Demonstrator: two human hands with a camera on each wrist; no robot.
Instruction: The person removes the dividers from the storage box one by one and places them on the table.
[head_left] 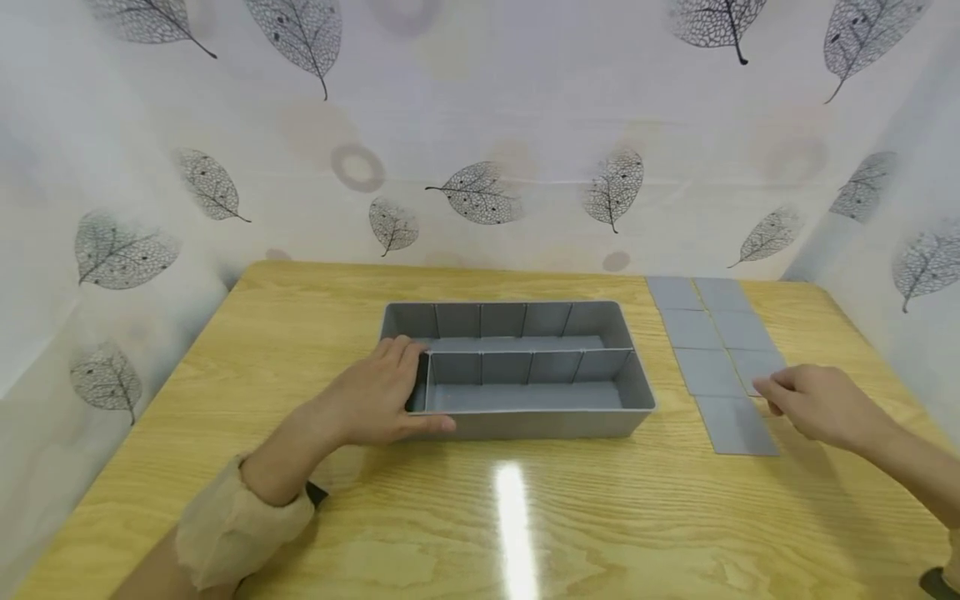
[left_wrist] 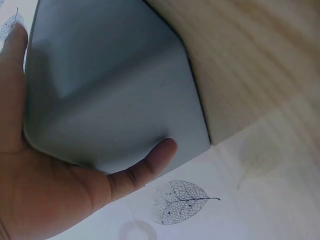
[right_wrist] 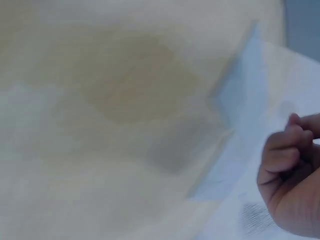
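A grey divided storage box [head_left: 525, 423] sits on the wooden table, with one long lengthwise wall and a short cross panel near its left end. My left hand [head_left: 382, 396] grips that left end, fingers over the rim and thumb along the front wall. In the left wrist view, thumb and finger spread across the box's smooth side [left_wrist: 115, 100]. My right hand [head_left: 821, 404] is at the right, fingers curled, fingertips right at the lower edge of a flat grey panel [head_left: 753, 367]. Nothing shows between the curled fingers of the right hand [right_wrist: 290, 175] in the right wrist view.
Several thin grey panels [head_left: 701, 329] lie in two columns right of the box, the nearest panel [head_left: 738, 425] at the front of the left column. Behind the table [head_left: 300, 308] hangs a white curtain [head_left: 510, 108] with leaf prints, also along both sides.
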